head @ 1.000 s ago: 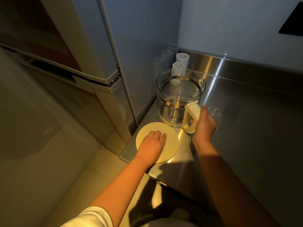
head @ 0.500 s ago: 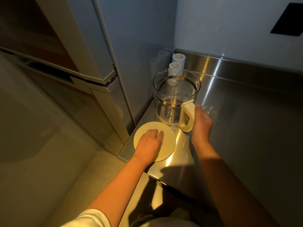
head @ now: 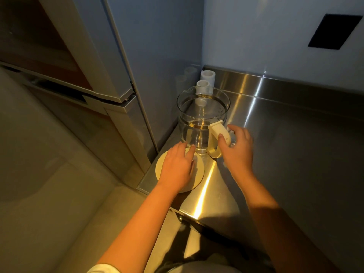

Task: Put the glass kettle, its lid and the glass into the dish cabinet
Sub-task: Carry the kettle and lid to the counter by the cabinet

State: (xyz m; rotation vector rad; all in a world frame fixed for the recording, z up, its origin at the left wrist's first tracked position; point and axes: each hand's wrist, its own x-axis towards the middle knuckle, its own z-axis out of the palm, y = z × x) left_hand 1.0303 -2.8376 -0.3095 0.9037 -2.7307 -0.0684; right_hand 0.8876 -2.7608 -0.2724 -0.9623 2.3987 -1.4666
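No text, label or number can be read.

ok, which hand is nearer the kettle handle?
Right. The right hand is at the kettle handle, thumb touching it, fingers reaching past it. The left hand lies flat on the lid, in front of the kettle, apart from the handle.

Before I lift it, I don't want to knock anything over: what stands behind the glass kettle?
Two white cylinders stand behind the glass kettle in the corner, and the nearer one shows partly through the glass. The kettle covers their bases, so I cannot see those.
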